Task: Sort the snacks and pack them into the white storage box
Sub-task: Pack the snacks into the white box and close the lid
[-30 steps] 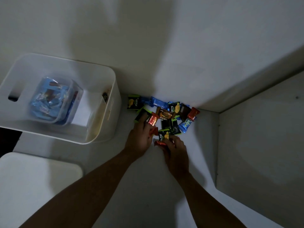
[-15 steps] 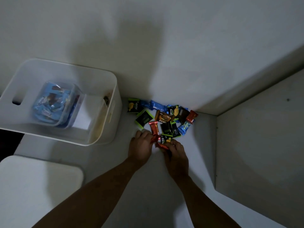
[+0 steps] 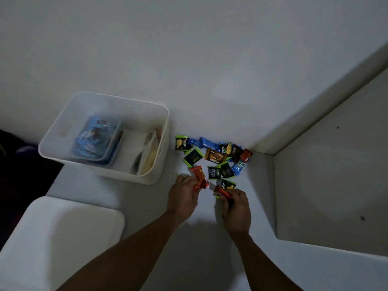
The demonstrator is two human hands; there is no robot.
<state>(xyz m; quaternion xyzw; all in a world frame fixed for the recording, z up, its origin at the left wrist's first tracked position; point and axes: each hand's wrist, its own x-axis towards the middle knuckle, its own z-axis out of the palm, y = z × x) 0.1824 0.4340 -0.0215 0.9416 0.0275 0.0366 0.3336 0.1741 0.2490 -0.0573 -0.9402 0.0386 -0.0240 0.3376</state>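
Fingers of the left hand are curled on the lower end of a red packet. The rest of that packet sticks up and away from the fingertips, towards the pile of snacks. The right hand has its fingers bent round a second red packet, whose free end juts out up and to the left past the knuckles. The two red packets are close but apart, with bare white surface between them.

Just beyond the right fingertips lies a black-and-green Nextar packet, partly under the held one. The pile sits against the wall beyond both hands. It holds green-edged black packets, blue ones, a brown Nextar packet and another red one at its right edge.

The white storage box stands to the left of the pile, near the left hand. Inside it, a clear tub holds blue packets, and a pale bag leans at the right wall.
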